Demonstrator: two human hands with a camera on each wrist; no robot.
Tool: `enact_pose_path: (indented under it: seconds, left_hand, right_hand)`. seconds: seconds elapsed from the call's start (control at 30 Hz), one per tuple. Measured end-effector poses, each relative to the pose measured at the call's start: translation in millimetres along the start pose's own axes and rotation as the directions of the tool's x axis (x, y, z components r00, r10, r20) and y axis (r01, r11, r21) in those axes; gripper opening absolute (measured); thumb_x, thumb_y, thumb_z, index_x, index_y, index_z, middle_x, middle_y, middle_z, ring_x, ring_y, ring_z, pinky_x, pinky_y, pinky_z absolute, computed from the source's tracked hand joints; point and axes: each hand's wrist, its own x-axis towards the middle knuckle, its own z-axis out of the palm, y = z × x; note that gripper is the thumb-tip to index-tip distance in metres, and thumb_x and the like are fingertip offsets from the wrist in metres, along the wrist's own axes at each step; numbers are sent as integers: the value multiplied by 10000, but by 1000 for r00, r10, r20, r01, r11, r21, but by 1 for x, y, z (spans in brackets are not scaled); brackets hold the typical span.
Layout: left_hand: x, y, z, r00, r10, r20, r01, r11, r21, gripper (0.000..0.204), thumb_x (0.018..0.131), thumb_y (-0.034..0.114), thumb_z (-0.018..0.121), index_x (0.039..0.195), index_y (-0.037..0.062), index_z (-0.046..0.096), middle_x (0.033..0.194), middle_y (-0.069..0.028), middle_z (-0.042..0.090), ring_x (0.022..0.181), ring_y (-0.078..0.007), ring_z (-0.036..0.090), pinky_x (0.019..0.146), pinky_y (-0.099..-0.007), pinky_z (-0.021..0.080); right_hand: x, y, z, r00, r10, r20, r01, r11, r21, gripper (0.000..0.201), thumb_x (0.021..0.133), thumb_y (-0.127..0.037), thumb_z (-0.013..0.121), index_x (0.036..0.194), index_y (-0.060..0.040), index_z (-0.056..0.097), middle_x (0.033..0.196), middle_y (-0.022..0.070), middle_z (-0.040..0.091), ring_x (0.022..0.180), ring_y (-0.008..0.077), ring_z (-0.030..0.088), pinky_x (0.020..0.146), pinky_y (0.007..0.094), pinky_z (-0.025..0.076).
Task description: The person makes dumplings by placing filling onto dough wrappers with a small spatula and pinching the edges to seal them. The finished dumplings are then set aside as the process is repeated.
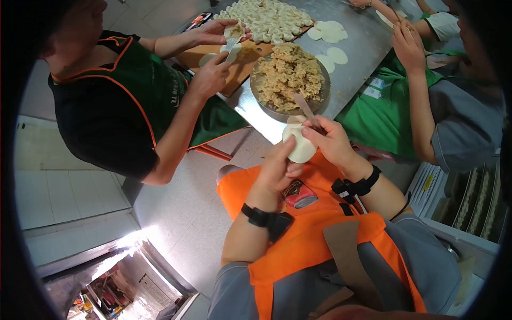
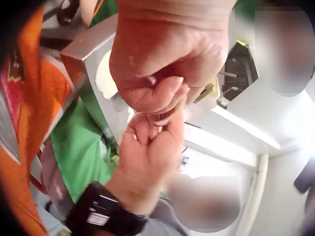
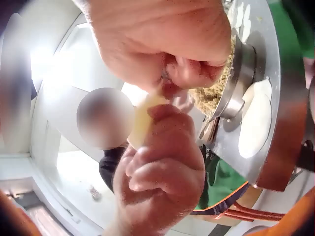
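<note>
In the head view, a round pale dough wrapper (image 1: pixel 300 148) lies across my left hand (image 1: pixel 278 164), pinched under the thumb. My right hand (image 1: pixel 332 143) grips a flat-bladed spatula (image 1: pixel 304 104), its blade angled up toward the filling. The right thumb also rests at the wrapper's upper edge. Just beyond my hands, a round metal basin (image 1: pixel 255 95) is heaped with chunky yellowish filling (image 1: pixel 288 74). The right wrist view shows the wrapper (image 3: pixel 141 120) edge-on between both hands. Fingers hide most of the wrapper in the left wrist view.
Loose wrappers (image 1: pixel 337 55) lie on the metal table (image 1: pixel 354 69) right of the basin. Behind it, many folded dumplings (image 1: pixel 261 21) cover a board. At left, a person in a green apron (image 1: pixel 160 90) holds a filled wrapper (image 1: pixel 234 32). Another person (image 1: pixel 464 106) sits at right.
</note>
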Motion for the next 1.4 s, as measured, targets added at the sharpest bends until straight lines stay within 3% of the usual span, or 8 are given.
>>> enact_pose_path:
  seconds: [0.1,0.2,0.27,0.47,0.53,0.83,0.97,1.4]
  left_hand:
    - [10,-17,0,957,217,-194,-89,852,516,322,1027,270,502,1171,-15,544,865,-88,621,547,-125,541,461,-243,404]
    - [21,-11,-3,887,385,-254,-210,828,519,309,991,126,417,1213,-64,518,1019,-148,646,805,-217,665,698,-311,560]
    - [29,-6,-13,852,438,-289,-280,845,455,337,942,45,339,1202,-90,505,1100,-193,644,954,-272,691,813,-353,597]
    - [52,9,-24,757,483,-441,-245,835,493,332,1006,148,347,1203,-66,506,1069,-194,649,905,-269,700,714,-345,601]
    - [61,20,-23,785,464,-410,-233,835,498,355,1030,208,345,1201,-59,505,1052,-194,653,884,-265,703,694,-346,599]
    - [71,54,9,779,272,-564,-47,924,380,433,1067,299,326,1247,-64,477,1064,-204,660,870,-310,705,721,-441,620]
    - [72,57,10,752,260,-605,10,914,405,382,1073,249,333,1296,-35,458,1185,-203,623,993,-356,678,824,-523,594]
    - [64,49,3,761,309,-570,-55,907,418,422,1070,272,321,1225,-88,476,1064,-231,644,855,-321,710,662,-417,646]
  right_hand:
    - [2,-4,-6,996,-91,12,88,917,-388,220,958,-180,620,1075,4,652,897,71,668,803,166,636,700,318,495]
    - [17,-14,-21,956,-284,78,222,522,-824,206,936,-176,569,1082,-80,678,893,165,633,831,377,621,684,451,498]
    - [26,-17,-27,923,-360,134,290,426,-857,208,923,-133,584,1099,-83,683,854,137,613,788,358,613,657,445,483]
    - [49,-20,-17,884,-432,179,318,276,-907,215,863,-150,619,1057,-162,711,796,105,590,772,335,621,636,448,503]
    - [54,-11,-15,897,-400,186,294,227,-929,217,859,-161,619,1055,-171,713,787,108,590,765,332,625,631,447,504]
    - [36,-7,-10,975,-203,94,194,560,-805,206,889,-162,591,1066,-167,696,892,136,653,794,372,646,643,472,509]
    - [6,-9,7,946,-306,110,257,494,-831,306,889,-115,599,1188,-139,660,850,136,614,780,372,625,662,455,503]
    - [19,-5,-5,962,-260,81,215,544,-811,239,902,-148,592,1130,-154,665,832,152,624,750,387,626,630,481,495]
